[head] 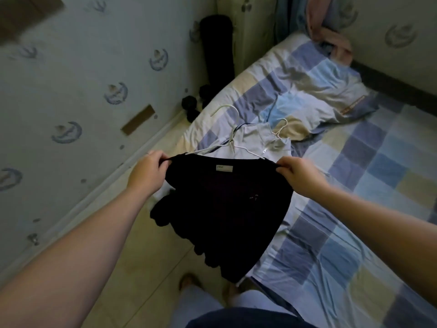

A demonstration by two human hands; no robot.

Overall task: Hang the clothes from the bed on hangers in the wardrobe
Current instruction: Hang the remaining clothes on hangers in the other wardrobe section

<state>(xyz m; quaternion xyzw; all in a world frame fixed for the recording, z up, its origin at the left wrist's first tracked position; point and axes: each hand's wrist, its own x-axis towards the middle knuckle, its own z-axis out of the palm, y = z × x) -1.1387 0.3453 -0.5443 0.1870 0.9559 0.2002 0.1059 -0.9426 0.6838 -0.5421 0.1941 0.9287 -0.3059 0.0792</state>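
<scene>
A black garment (227, 204) with a white neck label hangs spread between my hands over the bed's near edge. My left hand (147, 171) pinches its left shoulder and my right hand (300, 174) pinches its right shoulder. Behind it, a light grey zip top (257, 143) lies on the bed (366, 185). A white hanger (230, 136) rests across the grey top, and a second white hanger (281, 129) lies by its collar. The lower part of the grey top is hidden by the black garment.
The bed has a blue, beige and white checked sheet and a pillow (319, 91). On my left stand patterned wardrobe doors (71, 102). A black rolled mat (217, 48) and dark dumbbells (196, 102) sit in the far corner of the tiled floor (146, 245).
</scene>
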